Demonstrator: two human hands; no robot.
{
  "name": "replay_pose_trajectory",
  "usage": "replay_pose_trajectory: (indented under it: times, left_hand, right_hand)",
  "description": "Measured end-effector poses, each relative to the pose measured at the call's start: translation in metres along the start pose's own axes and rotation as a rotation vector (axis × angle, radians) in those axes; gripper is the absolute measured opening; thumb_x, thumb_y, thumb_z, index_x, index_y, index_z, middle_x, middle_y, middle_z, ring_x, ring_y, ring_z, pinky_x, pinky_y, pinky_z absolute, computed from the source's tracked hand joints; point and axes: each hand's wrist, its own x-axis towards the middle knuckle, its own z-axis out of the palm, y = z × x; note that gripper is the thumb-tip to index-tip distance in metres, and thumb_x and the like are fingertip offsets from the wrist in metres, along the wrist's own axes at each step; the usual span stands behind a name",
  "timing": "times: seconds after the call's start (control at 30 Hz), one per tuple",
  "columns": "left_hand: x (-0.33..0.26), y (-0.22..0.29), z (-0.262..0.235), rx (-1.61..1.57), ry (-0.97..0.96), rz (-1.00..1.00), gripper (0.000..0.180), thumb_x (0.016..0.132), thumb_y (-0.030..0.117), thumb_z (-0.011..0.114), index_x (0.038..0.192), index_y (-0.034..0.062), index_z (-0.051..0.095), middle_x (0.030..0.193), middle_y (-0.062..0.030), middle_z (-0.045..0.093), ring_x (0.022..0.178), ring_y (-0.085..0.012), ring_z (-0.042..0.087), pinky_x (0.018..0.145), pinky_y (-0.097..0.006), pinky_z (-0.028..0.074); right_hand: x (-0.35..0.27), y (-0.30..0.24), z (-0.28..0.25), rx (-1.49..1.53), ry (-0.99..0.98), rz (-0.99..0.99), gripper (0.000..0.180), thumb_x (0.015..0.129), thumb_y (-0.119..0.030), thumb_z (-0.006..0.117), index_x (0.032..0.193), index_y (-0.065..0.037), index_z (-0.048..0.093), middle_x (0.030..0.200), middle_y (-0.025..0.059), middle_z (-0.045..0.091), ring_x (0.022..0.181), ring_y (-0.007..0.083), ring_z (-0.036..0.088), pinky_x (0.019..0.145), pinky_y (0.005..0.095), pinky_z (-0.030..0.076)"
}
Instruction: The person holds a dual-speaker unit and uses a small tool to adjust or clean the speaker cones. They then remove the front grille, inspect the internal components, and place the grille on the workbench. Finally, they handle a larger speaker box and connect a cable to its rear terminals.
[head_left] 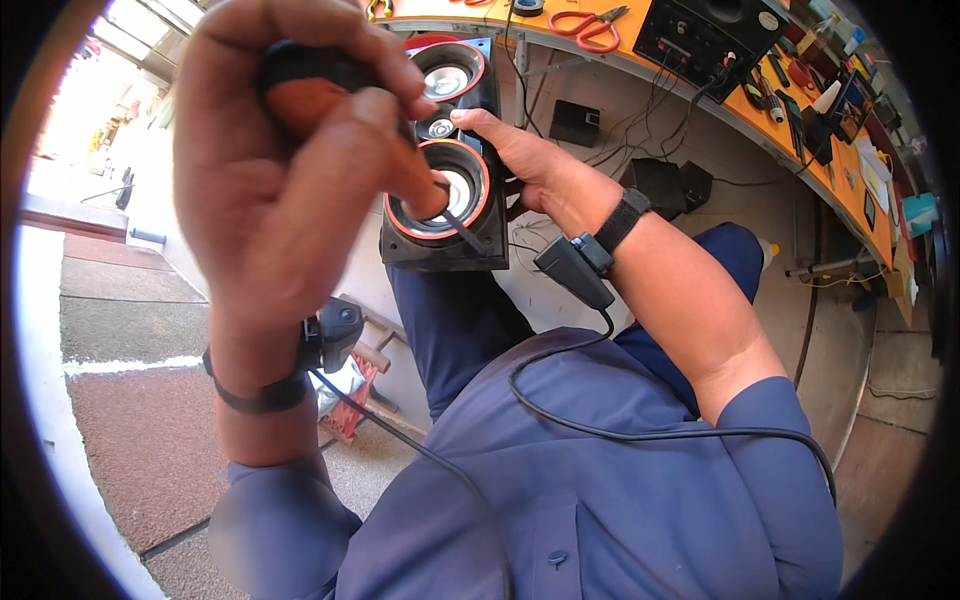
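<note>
In front of me is a black speaker box (398, 252) with two orange-rimmed round drivers and a smaller round part between them. My right hand (535, 165) grips its right side, thumb over the front edge and fingers behind. Raised close to the camera, my left hand (270, 200) is wrapped around the orange-and-black handle of a screwdriver (463, 234). The screwdriver's shaft crosses the nearer driver and points at the box's lower right corner. Whether the tip touches a screw there is too small to tell.
A curved orange workbench (745, 107) runs along the far and right sides, bearing red-handled snips (590, 28), a black electronic box (705, 45) and several tools. Below are loose cables and a flat black box (575, 123). A dark cable (640, 436) crosses my shirt.
</note>
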Motion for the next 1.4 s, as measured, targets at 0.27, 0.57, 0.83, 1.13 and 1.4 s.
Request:
replay_pose_trajectory:
  times: [0.27,0.57,0.83,1.13,1.4]
  left_hand:
    - [-0.016,0.011,0.008,0.302,-0.121,0.013,0.039,0.094,-0.016,0.048,0.129,0.0006,0.045,0.123,-0.016,0.048,0.104,-0.0239,0.063,0.084,-0.038,0.063]
    - [-0.028,0.001,0.003,0.051,-0.133,0.08,0.033,0.091,-0.018,0.044,0.119,0.0006,0.043,0.116,-0.0147,0.044,0.105,-0.0248,0.063,0.076,-0.038,0.069]
    - [-0.031,0.005,0.001,0.11,-0.14,0.046,0.034,0.088,-0.019,0.045,0.117,-0.0004,0.043,0.115,-0.0149,0.044,0.105,-0.0246,0.063,0.077,-0.037,0.069]
    - [-0.005,0.022,0.014,0.46,-0.385,0.359,0.037,0.089,-0.014,0.061,0.121,0.0004,0.049,0.115,-0.0179,0.058,0.103,-0.0237,0.066,0.089,-0.031,0.056]
    - [-0.018,0.002,0.025,0.003,-0.114,0.065,0.044,0.092,0.001,0.074,0.13,-0.0016,0.052,0.116,-0.0151,0.063,0.109,-0.0251,0.068,0.094,-0.034,0.054]
  right_hand:
    - [-0.002,0.012,0.015,0.043,-0.069,-0.001,0.058,0.103,-0.048,0.059,0.139,-0.002,0.056,0.122,0.0185,0.072,0.106,0.0245,0.075,0.092,0.0432,0.064]
    - [0.0,0.018,0.012,0.091,-0.082,0.002,0.058,0.104,-0.047,0.058,0.136,0.001,0.057,0.118,0.0181,0.074,0.1,0.0239,0.076,0.088,0.0419,0.065]
    - [-0.001,0.025,0.006,0.087,-0.074,-0.003,0.06,0.103,-0.047,0.059,0.138,0.001,0.056,0.119,0.0179,0.073,0.101,0.024,0.076,0.088,0.0414,0.065]
    - [-0.007,0.021,0.001,0.038,-0.064,-0.029,0.054,0.104,-0.041,0.061,0.138,0.0,0.056,0.123,0.0169,0.072,0.108,0.0229,0.074,0.089,0.0377,0.065]
    - [-0.001,0.025,-0.002,0.064,-0.112,-0.018,0.058,0.105,-0.045,0.055,0.142,-0.001,0.055,0.125,0.0166,0.071,0.107,0.0224,0.073,0.091,0.0376,0.063]
